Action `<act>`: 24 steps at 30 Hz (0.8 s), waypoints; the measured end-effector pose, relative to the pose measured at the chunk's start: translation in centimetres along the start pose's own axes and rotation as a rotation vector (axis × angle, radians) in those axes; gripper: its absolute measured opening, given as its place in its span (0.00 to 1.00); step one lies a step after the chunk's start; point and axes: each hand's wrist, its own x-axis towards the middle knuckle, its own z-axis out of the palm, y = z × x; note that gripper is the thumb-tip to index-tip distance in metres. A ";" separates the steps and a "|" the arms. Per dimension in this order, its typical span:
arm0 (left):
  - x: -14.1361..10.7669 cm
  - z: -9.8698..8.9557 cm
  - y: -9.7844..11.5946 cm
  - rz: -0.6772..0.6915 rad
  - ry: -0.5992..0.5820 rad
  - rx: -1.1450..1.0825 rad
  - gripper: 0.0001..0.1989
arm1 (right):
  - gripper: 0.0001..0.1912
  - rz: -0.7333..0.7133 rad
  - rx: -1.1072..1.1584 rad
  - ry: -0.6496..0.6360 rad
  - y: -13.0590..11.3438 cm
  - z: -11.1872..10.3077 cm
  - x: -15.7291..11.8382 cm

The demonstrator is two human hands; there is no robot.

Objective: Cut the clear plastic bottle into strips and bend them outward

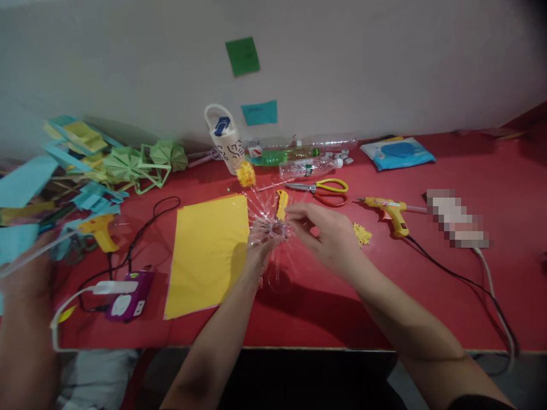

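Over the red table, my left hand [259, 246] is closed on a clear plastic piece [277, 229], which has a round neck and thin strips fanning outward. Close to its right side is my right hand [323, 232], with fingers bent near the strips; whether they pinch one is too small to tell. A yellow cutter [282, 204] lies just beyond the piece. Yellow paper sheets [207, 256] are left of my left hand. Scissors [318, 187] with yellow and red handles rest beyond my right hand. Small yellow pieces [362, 234] lie to its right.
A glue gun [387, 210] with a cable lies right; another glue gun [100, 232] is left, near a purple power strip [131, 293]. Plastic bottles [307, 167], a white tumbler [226, 145] and a blue packet [397, 152] stand or lie behind. Another person's arm [28, 324] is far left.
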 end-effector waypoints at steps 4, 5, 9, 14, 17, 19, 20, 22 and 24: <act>0.0 0.0 -0.1 -0.004 -0.038 -0.101 0.17 | 0.11 -0.032 -0.002 -0.015 0.0 0.1 0.0; 0.1 -0.1 -0.1 -0.007 -0.040 -0.101 0.17 | 0.11 -0.034 0.004 -0.021 0.0 0.0 -0.1; 0.1 -0.2 -0.2 -0.006 -0.043 -0.096 0.16 | 0.12 0.009 0.038 -0.053 -0.3 -0.2 -0.1; 0.1 -0.1 -0.3 0.015 -0.026 -0.094 0.17 | 0.10 -0.008 0.080 -0.068 -0.4 -0.4 0.0; 0.2 0.0 -0.2 0.015 -0.016 -0.095 0.18 | 0.09 -0.033 0.096 -0.054 -0.4 -0.4 0.1; 0.1 0.1 -0.1 0.012 -0.014 -0.102 0.18 | 0.09 -0.044 0.118 -0.048 -0.4 -0.5 0.1; 0.1 0.1 0.0 0.009 -0.013 -0.107 0.18 | 0.09 -0.044 0.135 -0.048 -0.4 -0.6 0.1; 0.1 0.1 0.0 0.001 -0.010 -0.115 0.18 | 0.09 -0.030 0.174 -0.048 -0.5 -0.6 0.1; 0.1 0.1 0.0 -0.012 -0.002 -0.117 0.18 | 0.09 -0.007 0.198 -0.052 -0.4 -0.7 0.0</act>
